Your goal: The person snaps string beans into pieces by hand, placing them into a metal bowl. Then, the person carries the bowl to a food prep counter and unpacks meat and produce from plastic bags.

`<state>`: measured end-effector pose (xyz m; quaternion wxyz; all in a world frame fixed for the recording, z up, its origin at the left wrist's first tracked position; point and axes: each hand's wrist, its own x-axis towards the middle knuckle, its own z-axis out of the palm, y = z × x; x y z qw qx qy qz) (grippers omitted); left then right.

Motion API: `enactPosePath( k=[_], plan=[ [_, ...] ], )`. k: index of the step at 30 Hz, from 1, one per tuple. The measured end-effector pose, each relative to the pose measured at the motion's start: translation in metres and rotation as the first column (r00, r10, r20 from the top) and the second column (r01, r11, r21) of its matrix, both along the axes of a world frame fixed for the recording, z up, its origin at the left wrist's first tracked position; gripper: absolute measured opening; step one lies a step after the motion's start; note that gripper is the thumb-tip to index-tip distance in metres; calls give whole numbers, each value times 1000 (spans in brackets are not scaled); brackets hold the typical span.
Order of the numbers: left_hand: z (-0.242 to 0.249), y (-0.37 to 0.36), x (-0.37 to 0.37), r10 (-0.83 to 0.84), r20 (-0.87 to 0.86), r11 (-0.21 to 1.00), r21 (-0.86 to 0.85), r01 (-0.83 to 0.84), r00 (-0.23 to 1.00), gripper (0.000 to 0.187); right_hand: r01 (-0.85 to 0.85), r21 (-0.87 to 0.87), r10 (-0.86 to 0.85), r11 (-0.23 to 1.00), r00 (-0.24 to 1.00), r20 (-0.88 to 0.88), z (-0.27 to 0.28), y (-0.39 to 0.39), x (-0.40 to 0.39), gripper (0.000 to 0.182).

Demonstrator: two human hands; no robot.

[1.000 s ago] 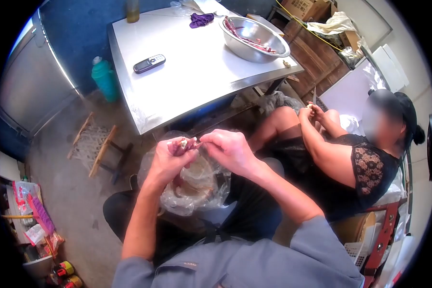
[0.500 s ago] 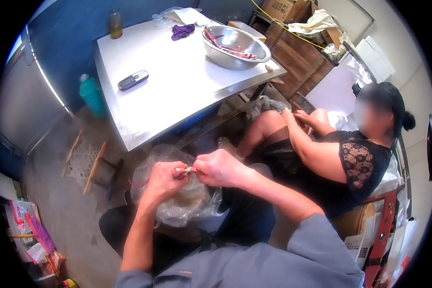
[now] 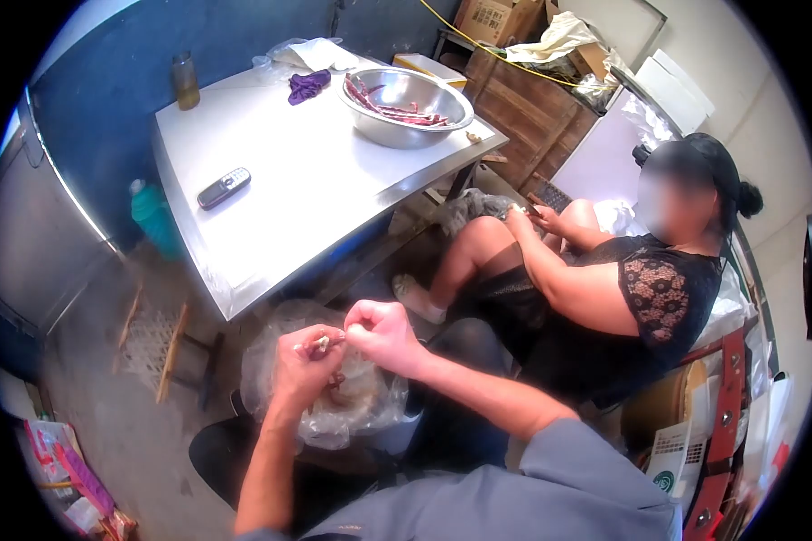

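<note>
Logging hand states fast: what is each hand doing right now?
Left hand: closed on a small pale-tipped piece, over the clear plastic bag.
Right hand: closed, fingers pinching the same piece's end.

Our left hand (image 3: 305, 362) and right hand (image 3: 383, 335) meet with fingertips touching around a small piece (image 3: 320, 343), just above a plastic bag (image 3: 352, 410) on our lap. Ahead of our fingers stands a table (image 3: 289, 207); on it lie a phone (image 3: 223, 187), a bowl (image 3: 406, 106) and a bottle (image 3: 186, 81). To the right of our fingers sits another person (image 3: 604, 298).
</note>
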<state>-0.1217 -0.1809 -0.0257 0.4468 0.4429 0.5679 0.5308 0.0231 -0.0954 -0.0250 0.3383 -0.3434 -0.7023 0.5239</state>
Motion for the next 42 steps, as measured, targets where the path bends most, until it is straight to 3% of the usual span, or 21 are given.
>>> enactPosePath(
  k=[1, 3, 5, 9, 12, 13, 15, 16, 17, 19, 20, 21, 24, 26, 27, 29, 33, 35, 37, 39, 42],
  plan=[
    [2, -1, 1, 17, 56, 1000, -21, -16, 998, 9, 0, 2, 0, 1000, 1000, -2, -1, 1, -3, 7],
    [1, 0, 2, 21, 65, 1000, -16, -20, 998, 7, -38, -390, -14, 920, 992, -128, -6, 4, -6, 9],
    [-5, 1, 1, 12, 360, 990, 127, -61, 933, 6, -65, -447, -51, 892, 969, -242, -19, 10, -10, 9],
    [8, 4, -12, 34, 533, 987, 112, -111, 846, 10, -110, -355, 74, 928, 991, -113, -41, 14, -1, 12],
    [15, 4, -20, 124, 535, 980, 65, -187, 836, 9, -131, -257, 132, 958, 991, -15, -54, 7, 5, 16],
    [13, 4, -24, 140, 566, 978, 47, -202, 813, 11, -120, -146, 127, 982, 991, 39, -58, 7, 6, 23],
    [10, 5, -27, 175, 595, 973, 17, -230, 784, 10, -76, -164, 83, 984, 996, 38, -39, -1, 1, 32],
    [7, 4, -31, 166, 604, 976, 11, -216, 780, 13, -120, -242, 124, 963, 992, 4, -39, 1, 0, 51],
    [4, 5, -31, 173, 602, 976, 4, -219, 779, 13, -123, -249, 128, 961, 992, 2, -38, -1, -3, 51],
    [0, 7, -28, 149, 706, 974, 16, -225, 692, 15, -268, -132, 279, 954, 958, 68, -33, -10, -11, 71],
    [-3, 8, -28, 142, 748, 971, 22, -237, 649, 14, -386, -252, 415, 888, 907, 73, -21, -18, -17, 82],
    [-4, 8, -28, 137, 787, 975, 1, -222, 602, 15, -396, -162, 424, 904, 877, 225, -8, -27, -22, 77],
    [-12, 9, -28, 130, 813, 969, 18, -247, 568, 18, -323, -262, 366, 909, 921, 132, -20, -37, -29, 60],
    [-11, 9, -26, 128, 701, 976, 36, -215, 702, 22, -355, -264, 366, 897, 931, -7, -27, -36, -30, 45],
    [-11, 7, -26, 129, 702, 977, 32, -211, 701, 22, -351, -268, 362, 897, 932, -6, -29, -36, -27, 45],
    [-9, 5, -26, -59, 625, 992, 121, -22, 778, 28, -437, -452, 484, 778, 875, -12, -24, -36, -21, 36],
    [-5, 0, -19, -198, 678, 980, 159, 122, 708, 34, -431, -458, 440, 777, 893, -94, -17, -38, -16, 32],
    [-2, -1, -13, -189, 625, 980, 162, 112, 758, 28, -372, -426, 339, 825, 928, -153, -19, -38, -13, 32],
    [-3, -1, -14, -83, 569, 995, 89, 39, 818, 21, -385, -376, 375, 843, 921, -103, -15, -35, -13, 32],
    [-5, 3, -18, -41, 557, 994, 109, -24, 830, 14, -422, -479, 477, 770, 879, -7, -8, -32, -13, 28],
    [-2, 4, -31, 129, 695, 971, 55, -231, 707, 9, -433, -522, 513, 735, 858, 12, -11, -38, -9, 24]
  ],
)
